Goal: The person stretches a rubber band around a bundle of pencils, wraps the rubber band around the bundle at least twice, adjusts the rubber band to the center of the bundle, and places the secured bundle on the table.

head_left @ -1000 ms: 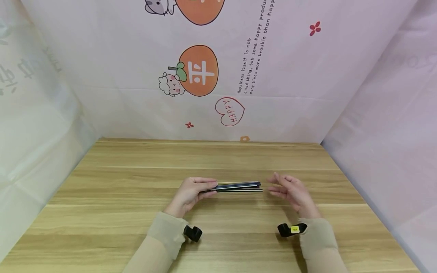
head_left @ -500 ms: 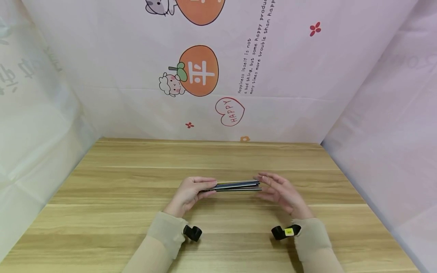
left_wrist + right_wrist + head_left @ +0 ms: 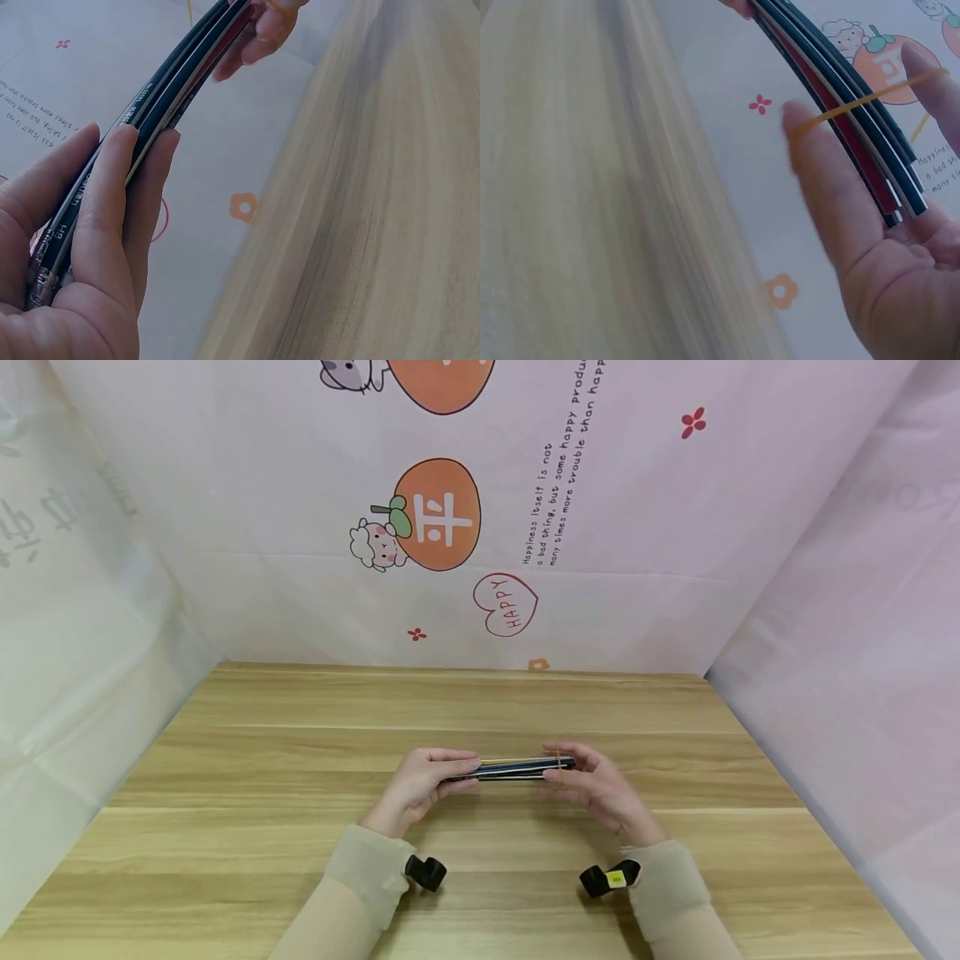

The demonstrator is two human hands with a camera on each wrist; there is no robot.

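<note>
My left hand [image 3: 420, 781] grips a bundle of pencils [image 3: 517, 768] by one end, thumb on the near side. In the left wrist view the pencils [image 3: 161, 90] are dark, one marked HB, with metal ferrules near the palm; a red one shows among them. An orange rubber band [image 3: 870, 99] is stretched between the spread thumb and fingers of my right hand [image 3: 600, 785]. It crosses around the bundle close to the pencils' right ends. Those ends point into the right palm, in the gap between thumb and fingers.
Both hands are over a wood-grain table [image 3: 300, 843]. A white printed cloth [image 3: 622, 527] hangs behind it, with more cloth along both sides. Each wrist wears a beige band [image 3: 369, 875] with a small black camera [image 3: 426, 873].
My right hand has moved left, bringing the stretched rubber band over the pencils' right ends. My left hand and the bundle have stayed nearly still.
</note>
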